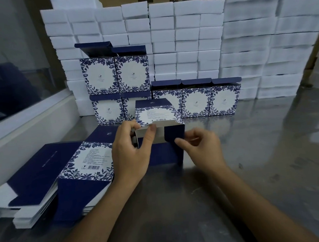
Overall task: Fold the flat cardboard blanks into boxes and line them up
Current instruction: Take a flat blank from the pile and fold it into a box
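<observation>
Cardboard box point(159, 119), half formed, sits raised just above the middle of the tabletop point(250, 152), its open end turned toward the person so the end flaps can be worked. The left hand point(130, 152) grips the near left corner, thumb pressed on the white inside of a flap and fingers curled behind it, which appears to steady the sleeve and keep it square. The right hand point(201, 146) pinches the dark blue side flap point(173, 134) between thumb and fingertips, seemingly to fold it inward. My reading is that the end is being closed, with the flaps not yet tucked.

Its top face is white with a blue leaf border, small print and a barcode; the sides and flaps are plain dark blue, and the inner card is white.

Toward the left edge of the tabletop lies a stack of flat blanks point(65, 175), close to the left hand, probably for easy reach. Toward the far edge, finished boxes point(195, 101) stand side by side touching, lids up, with two more point(114, 75) stacked on the left ones, so the line grows away from the working space. Behind them rise piles of white foam blocks point(177, 35).
</observation>
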Motion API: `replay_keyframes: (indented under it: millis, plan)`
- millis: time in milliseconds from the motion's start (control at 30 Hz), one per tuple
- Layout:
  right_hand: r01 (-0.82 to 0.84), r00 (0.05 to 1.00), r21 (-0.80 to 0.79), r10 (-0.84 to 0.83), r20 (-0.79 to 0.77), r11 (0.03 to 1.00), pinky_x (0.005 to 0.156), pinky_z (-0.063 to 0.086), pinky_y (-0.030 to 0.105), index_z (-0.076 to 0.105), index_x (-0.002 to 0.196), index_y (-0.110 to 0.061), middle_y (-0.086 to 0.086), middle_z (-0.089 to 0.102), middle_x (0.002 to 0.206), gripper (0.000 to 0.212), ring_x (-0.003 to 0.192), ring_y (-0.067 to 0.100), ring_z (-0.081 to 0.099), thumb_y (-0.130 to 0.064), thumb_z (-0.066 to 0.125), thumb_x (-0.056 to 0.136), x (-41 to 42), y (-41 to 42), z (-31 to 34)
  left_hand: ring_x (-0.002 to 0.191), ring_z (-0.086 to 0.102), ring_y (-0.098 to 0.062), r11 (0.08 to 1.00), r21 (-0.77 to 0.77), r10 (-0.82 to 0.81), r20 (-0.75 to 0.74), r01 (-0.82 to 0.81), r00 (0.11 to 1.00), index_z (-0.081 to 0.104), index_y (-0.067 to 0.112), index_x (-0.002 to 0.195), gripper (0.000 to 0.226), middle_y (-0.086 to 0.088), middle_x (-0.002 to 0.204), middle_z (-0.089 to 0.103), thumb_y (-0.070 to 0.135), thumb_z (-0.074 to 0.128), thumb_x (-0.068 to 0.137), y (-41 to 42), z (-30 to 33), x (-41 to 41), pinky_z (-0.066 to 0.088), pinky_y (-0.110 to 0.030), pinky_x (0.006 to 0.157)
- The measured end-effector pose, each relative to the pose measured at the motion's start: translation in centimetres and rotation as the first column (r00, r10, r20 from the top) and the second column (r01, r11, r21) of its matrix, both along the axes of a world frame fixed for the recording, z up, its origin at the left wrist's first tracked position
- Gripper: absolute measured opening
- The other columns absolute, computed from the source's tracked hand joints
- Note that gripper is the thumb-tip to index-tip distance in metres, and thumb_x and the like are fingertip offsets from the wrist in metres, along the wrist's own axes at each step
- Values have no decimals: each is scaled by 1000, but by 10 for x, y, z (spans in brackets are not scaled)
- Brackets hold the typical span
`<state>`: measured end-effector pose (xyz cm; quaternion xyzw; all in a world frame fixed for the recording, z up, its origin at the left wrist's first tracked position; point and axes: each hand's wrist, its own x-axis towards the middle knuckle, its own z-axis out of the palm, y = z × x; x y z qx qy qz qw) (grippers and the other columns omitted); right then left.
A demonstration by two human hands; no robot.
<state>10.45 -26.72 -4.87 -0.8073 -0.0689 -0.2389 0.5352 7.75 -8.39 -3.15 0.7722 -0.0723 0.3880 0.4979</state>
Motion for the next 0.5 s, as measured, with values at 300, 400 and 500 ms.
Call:
replay_keyframes:
  millis: [300,400,500]
  plan:
    - [7,1000,-102,-5,15,995,53,45,10,61,66,-31,-14,66,63,27,57,-3,60,-25,83,82,6,-1,-7,78,57,-15,1000,-7,20,3,-20,1000,51,26,92,48,6,86,59,72,51,81,1,1,0,48,-34,63]
    - [-68,993,-164,51,-108,984,58,47,12,60,82,-32,-11,66,74,28,64,0,64,-16,83,80,6,0,-11,78,57,-16,999,-21,27,3,-27,1000,51,25,92,47,5,86,58,71,51,82,3,1,1,47,-33,64]
    - [-121,982,-235,82,-170,964,67,51,24,57,99,-31,-7,65,73,38,66,3,62,-9,81,81,5,-2,-13,79,57,-12,999,-22,35,3,-35,999,52,25,92,48,7,86,58,72,50,81,5,1,1,45,-28,63]
